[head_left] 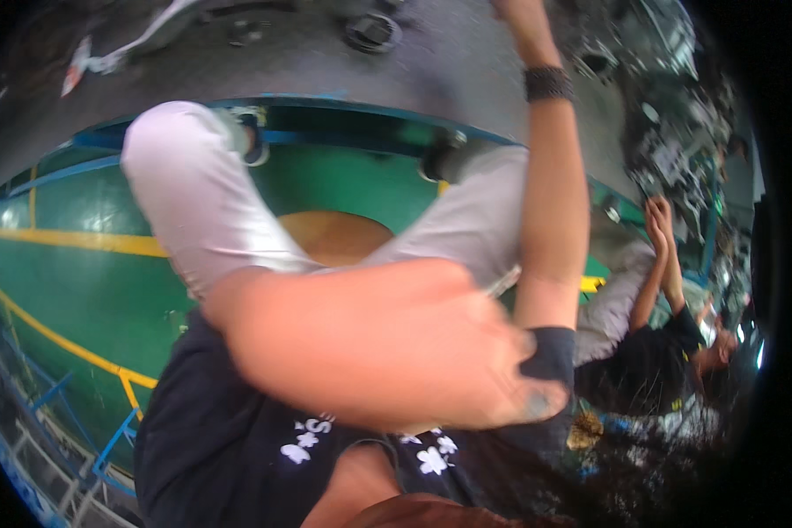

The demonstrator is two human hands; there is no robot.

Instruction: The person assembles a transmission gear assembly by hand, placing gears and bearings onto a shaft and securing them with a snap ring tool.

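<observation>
My left hand (493,361) is in front of my chest, close to the view and smeared by motion. Its fingers look curled in, with the thumb alongside. A small greyish patch shows near the thumb tip; whether it is a held thing I cannot make out. My right arm stretches out over the dark worktable, a black band round its wrist. Only the base of my right hand (521,22) shows, cut off by the top edge, so its fingers are hidden. Left of it, a dark round part (372,33) rests on the worktable (299,66).
A white strip with a reddish end (141,44) and a small dark part (249,33) lie on the table's left. Shiny metal parts (669,163) are heaped on the right, by a co-worker's hands (660,220). The table's blue edge (343,103) runs above my knees.
</observation>
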